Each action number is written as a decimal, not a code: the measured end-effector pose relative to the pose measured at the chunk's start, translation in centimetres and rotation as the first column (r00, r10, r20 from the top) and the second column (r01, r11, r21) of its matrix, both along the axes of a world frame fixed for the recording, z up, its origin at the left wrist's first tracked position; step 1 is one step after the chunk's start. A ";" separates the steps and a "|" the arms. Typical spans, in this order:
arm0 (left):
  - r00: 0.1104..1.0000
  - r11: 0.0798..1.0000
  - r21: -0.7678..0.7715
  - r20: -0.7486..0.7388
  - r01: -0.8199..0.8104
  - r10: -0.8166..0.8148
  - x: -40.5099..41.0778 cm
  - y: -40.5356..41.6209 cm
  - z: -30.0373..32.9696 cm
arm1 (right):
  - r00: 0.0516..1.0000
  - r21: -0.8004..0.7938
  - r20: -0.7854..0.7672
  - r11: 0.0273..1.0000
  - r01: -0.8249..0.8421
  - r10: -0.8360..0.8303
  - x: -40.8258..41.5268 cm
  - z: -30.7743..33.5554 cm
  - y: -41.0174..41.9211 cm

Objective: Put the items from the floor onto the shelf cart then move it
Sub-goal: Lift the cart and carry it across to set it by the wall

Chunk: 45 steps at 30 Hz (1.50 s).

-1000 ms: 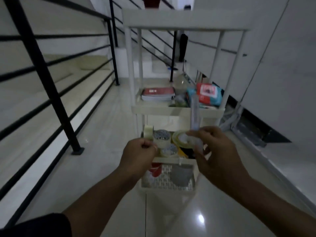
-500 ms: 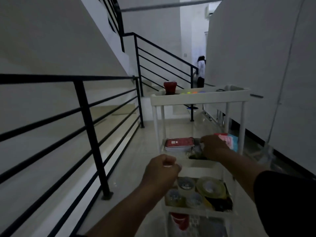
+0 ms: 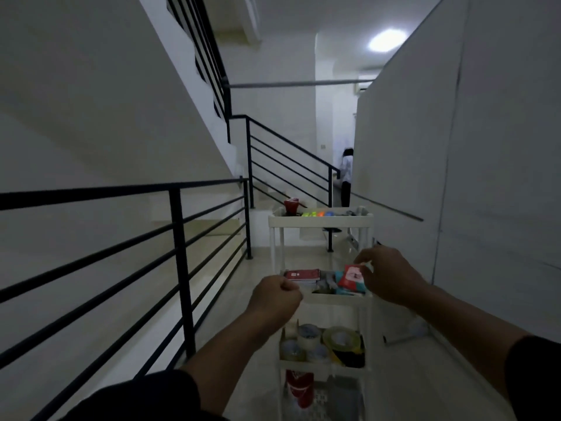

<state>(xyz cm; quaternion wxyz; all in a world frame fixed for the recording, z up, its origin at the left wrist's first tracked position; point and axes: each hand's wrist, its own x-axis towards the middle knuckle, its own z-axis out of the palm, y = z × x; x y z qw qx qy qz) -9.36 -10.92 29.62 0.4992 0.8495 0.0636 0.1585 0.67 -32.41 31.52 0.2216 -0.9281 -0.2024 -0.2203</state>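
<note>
While the fisted left hand hides its contents, the right hand pinches a blurred red packet

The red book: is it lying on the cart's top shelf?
No, the red book lies flat on the second shelf, below the top shelf that holds the red cup.

Head view, facing forward, near shelf cart

An indoor stair landing is shown: white walls, a black metal railing, stairs beyond, and a tiled floor.
</note>
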 end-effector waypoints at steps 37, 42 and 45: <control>0.996 0.983 -0.182 -0.071 0.033 -0.047 5.2 1.2 9.7 | 0.977 0.610 -0.201 0.789 0.071 0.067 -0.6 9.6 -0.3; 0.999 0.937 -0.348 -0.042 -0.024 0.010 14.0 3.6 9.8 | 0.961 0.656 -0.270 0.742 0.139 0.058 7.9 8.3 1.0; 0.994 0.899 -0.429 -0.098 -0.091 0.053 19.1 5.0 8.2 | 0.957 0.676 -0.287 0.718 0.168 0.047 13.4 5.9 1.9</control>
